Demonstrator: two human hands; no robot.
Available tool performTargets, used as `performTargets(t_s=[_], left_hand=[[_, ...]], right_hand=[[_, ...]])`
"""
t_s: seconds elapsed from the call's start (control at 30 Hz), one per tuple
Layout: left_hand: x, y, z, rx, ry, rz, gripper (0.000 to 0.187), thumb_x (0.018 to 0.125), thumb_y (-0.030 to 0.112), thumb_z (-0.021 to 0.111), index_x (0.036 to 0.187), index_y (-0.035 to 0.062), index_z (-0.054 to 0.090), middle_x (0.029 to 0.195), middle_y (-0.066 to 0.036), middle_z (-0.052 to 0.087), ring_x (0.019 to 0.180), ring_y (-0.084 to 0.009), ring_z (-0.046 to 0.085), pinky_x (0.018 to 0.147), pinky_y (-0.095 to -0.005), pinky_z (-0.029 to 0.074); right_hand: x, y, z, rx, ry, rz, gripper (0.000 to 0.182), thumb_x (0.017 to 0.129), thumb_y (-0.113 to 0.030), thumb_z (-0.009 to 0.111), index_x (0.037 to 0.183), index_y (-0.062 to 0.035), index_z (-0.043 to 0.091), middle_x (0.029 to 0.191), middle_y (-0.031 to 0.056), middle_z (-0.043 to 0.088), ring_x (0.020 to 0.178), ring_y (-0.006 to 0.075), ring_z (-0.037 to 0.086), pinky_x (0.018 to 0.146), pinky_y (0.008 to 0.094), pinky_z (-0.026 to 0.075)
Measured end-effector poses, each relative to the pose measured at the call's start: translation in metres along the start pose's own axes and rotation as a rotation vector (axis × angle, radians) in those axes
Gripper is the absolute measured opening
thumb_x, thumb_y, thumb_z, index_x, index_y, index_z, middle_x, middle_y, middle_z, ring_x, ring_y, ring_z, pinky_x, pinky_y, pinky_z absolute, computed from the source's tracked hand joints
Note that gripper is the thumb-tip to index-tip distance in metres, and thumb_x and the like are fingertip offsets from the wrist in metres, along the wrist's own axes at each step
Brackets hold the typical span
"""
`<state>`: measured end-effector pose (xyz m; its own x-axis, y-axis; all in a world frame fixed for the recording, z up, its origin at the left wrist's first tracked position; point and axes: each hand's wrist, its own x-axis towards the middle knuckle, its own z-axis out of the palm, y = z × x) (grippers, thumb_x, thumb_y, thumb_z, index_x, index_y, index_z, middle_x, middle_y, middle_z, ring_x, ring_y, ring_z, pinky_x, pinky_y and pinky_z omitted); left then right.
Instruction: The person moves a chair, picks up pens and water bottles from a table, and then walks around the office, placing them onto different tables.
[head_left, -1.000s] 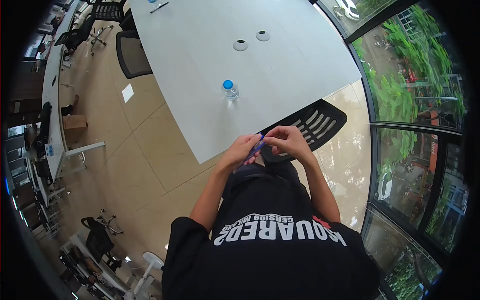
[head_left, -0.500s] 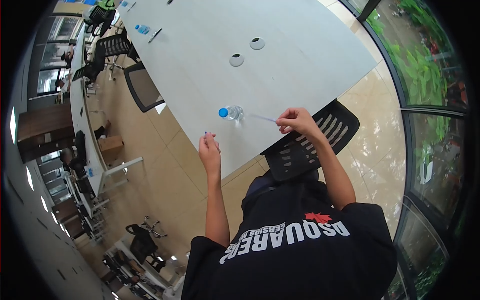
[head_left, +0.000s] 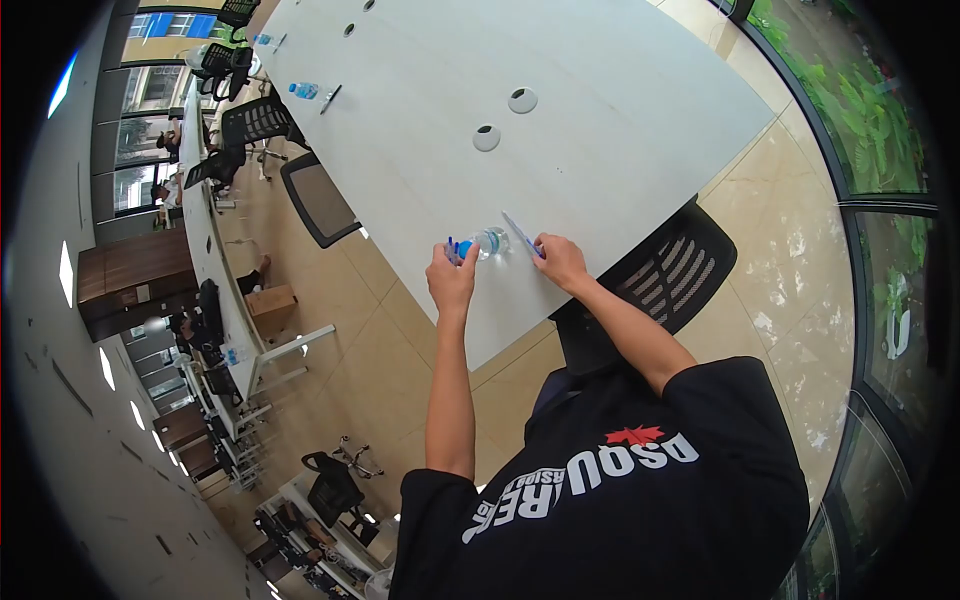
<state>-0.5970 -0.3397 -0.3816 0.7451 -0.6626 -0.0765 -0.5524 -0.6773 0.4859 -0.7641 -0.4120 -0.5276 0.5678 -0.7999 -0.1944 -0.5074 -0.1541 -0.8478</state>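
Left hand [head_left: 452,285]: fingertips closed on a small blue piece [head_left: 451,246]; thumb beside the bottle's blue cap, contact cannot be told. Bottle [head_left: 490,242]: on the worktop [head_left: 620,170], near end, between the hands. Right hand [head_left: 562,264]: pinching a slim blue-violet rod [head_left: 521,233] by its near end — far end free. Judgement: keep both grips light, wrists steady — rod clear of the bottle.

On the table [head_left: 620,110], the bottle [head_left: 492,242] sits before two grommets [head_left: 487,140] and left of a chair [head_left: 688,268].
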Motion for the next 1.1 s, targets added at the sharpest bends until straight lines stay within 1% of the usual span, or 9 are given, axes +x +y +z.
performTargets(t_s=[0.03,0.13,0.23,0.4,0.67,0.77,0.97,1.07,1.1], left_hand=[[-0.001,-0.004,0.003,0.002,0.01,-0.035,0.04,0.079,0.038,0.077,0.081,0.0021,0.058,0.067,-0.011,0.065,0.06,-0.0273,0.064,0.06,-0.0403,0.05],[-0.004,-0.008,0.004,0.036,0.039,-0.051,0.044,0.079,0.04,0.076,0.078,0.0018,0.055,0.066,-0.012,0.064,0.059,-0.0293,0.063,0.06,-0.0416,0.05],[-0.005,-0.011,-0.001,0.053,0.04,-0.056,0.042,0.08,0.039,0.076,0.078,0.0023,0.055,0.065,-0.012,0.064,0.059,-0.0302,0.064,0.059,-0.0423,0.05],[-0.005,-0.015,-0.004,0.106,0.068,-0.057,0.041,0.081,0.039,0.075,0.079,0.0032,0.055,0.066,-0.012,0.065,0.06,-0.0312,0.065,0.059,-0.0434,0.051],[-0.011,-0.021,-0.006,0.146,0.104,-0.108,0.041,0.081,0.04,0.074,0.08,0.0038,0.054,0.066,-0.013,0.065,0.063,-0.0328,0.066,0.06,-0.0445,0.051],[-0.011,-0.02,-0.005,0.178,0.133,-0.058,0.037,0.082,0.036,0.075,0.078,0.0037,0.056,0.063,-0.008,0.066,0.057,-0.0207,0.066,0.054,-0.0346,0.05],[-0.012,-0.017,-0.003,0.138,0.114,-0.101,0.04,0.082,0.038,0.074,0.082,0.0024,0.056,0.067,-0.01,0.067,0.06,-0.0208,0.066,0.058,-0.0352,0.051],[-0.018,-0.011,-0.008,0.081,0.119,-0.146,0.046,0.082,0.044,0.072,0.096,0.0036,0.057,0.074,-0.016,0.067,0.07,-0.0323,0.067,0.064,-0.0431,0.051],[-0.022,-0.012,-0.012,0.045,0.14,-0.169,0.047,0.081,0.045,0.072,0.097,0.0032,0.058,0.074,-0.016,0.067,0.071,-0.0318,0.067,0.065,-0.0429,0.051]], right_hand=[[0.002,-0.002,0.006,-0.014,-0.012,-0.02,0.022,0.078,-0.019,0.071,0.096,-0.0063,0.066,0.085,0.0103,0.068,0.08,0.031,0.066,0.072,0.0428,0.053],[0.007,-0.006,0.014,-0.062,0.004,-0.08,0.02,0.079,-0.018,0.069,0.096,-0.0081,0.066,0.09,0.0107,0.065,0.08,0.032,0.066,0.071,0.0432,0.053],[0.013,-0.008,0.021,-0.078,-0.004,-0.089,0.019,0.08,-0.017,0.068,0.098,-0.0099,0.066,0.094,0.0106,0.061,0.08,0.033,0.065,0.071,0.0441,0.054],[0.02,-0.009,0.041,-0.113,-0.005,-0.173,0.023,0.08,-0.016,0.067,0.102,-0.012,0.067,0.094,0.01,0.06,0.079,0.0334,0.065,0.071,0.0449,0.054],[0.021,-0.015,0.043,-0.065,-0.077,-0.196,0.027,0.078,-0.015,0.068,0.105,-0.0124,0.068,0.092,0.01,0.061,0.08,0.0334,0.065,0.072,0.0446,0.053],[0.018,-0.015,0.04,-0.053,-0.088,-0.192,0.026,0.078,-0.014,0.068,0.105,-0.0123,0.069,0.091,0.0101,0.062,0.08,0.0333,0.065,0.073,0.0442,0.053],[0.015,-0.015,0.034,-0.041,-0.113,-0.203,0.029,0.078,-0.016,0.069,0.107,-0.0119,0.068,0.091,0.0095,0.063,0.081,0.032,0.065,0.073,0.0429,0.053],[0.014,-0.014,0.032,-0.02,-0.119,-0.212,0.033,0.077,-0.017,0.071,0.109,-0.0102,0.066,0.09,0.0092,0.063,0.08,0.0303,0.065,0.072,0.0416,0.053],[0.013,-0.014,0.03,-0.008,-0.116,-0.212,0.034,0.077,-0.017,0.072,0.109,-0.0094,0.065,0.09,0.0092,0.063,0.08,0.0296,0.065,0.072,0.041,0.053]])
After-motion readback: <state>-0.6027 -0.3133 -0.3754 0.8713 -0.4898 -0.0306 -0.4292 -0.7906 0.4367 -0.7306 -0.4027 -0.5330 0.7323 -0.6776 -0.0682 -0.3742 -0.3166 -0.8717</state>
